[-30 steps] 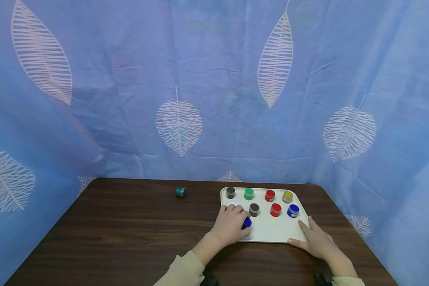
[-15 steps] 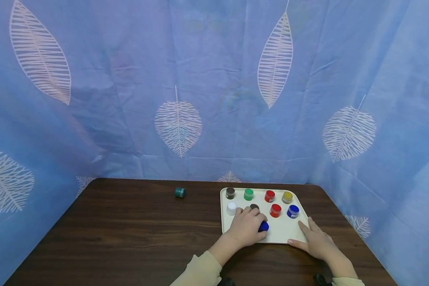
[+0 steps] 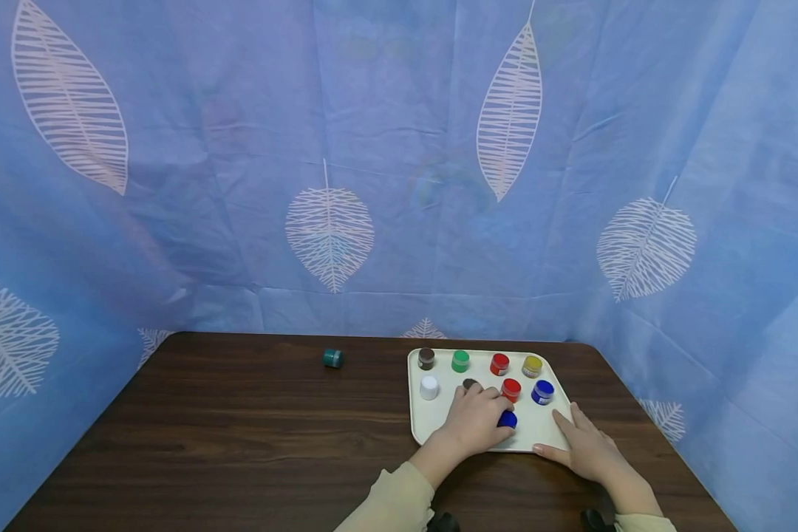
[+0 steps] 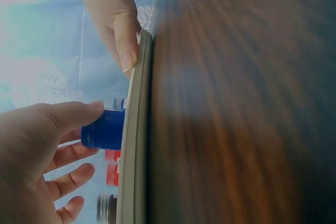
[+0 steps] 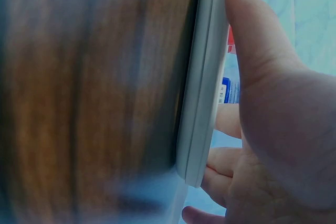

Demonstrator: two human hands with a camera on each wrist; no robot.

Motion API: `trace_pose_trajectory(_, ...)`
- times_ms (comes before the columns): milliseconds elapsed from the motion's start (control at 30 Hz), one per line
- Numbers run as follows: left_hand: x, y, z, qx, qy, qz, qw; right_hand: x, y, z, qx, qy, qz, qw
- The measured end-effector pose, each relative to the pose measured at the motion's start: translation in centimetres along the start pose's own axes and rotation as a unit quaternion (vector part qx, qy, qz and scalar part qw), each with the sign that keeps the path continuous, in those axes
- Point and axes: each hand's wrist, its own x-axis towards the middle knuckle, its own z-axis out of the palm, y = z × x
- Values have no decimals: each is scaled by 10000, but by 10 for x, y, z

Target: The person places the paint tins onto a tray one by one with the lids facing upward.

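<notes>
On the white tray (image 3: pixel 422 423), my left hand (image 3: pixel 472 425) pinches a small blue paint jar (image 3: pixel 507 419) between thumb and fingers. The left wrist view shows this blue jar (image 4: pixel 105 130) right at the tray's surface, beneath the thumb, with the other fingers spread. Beyond that hand, a brown jar (image 3: pixel 468 383) is mostly covered, and a red jar (image 3: pixel 510 389) stands just past the fingertips. My right hand (image 3: pixel 592 447) rests at the tray's near right corner, its thumb on the near rim and its fingers stretched along the right side.
The tray's back row has a dark brown jar (image 3: pixel 426 359), a green jar (image 3: pixel 460 360), a red jar (image 3: pixel 499 364) and a yellow jar (image 3: pixel 532 366). A white jar (image 3: pixel 428 388) and another blue jar (image 3: pixel 542 392) flank the second row. A teal jar (image 3: pixel 332 358) lies on the wooden table (image 3: pixel 239 436).
My left hand has moved right across the tray with the blue jar, uncovering the white jar and covering most of the brown one. My right hand has stayed at the corner.
</notes>
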Motion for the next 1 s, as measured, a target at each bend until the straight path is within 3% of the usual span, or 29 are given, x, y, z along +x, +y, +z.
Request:
trace_pose_trajectory(433, 15, 11, 3, 103, -178, 250, 9995, 0, -1, 0, 56, 46, -23, 10000)
trace_pose_trajectory(1000, 29, 22, 3, -185, -580, 306, 9977, 0, 2, 2, 52, 73, 41, 10000)
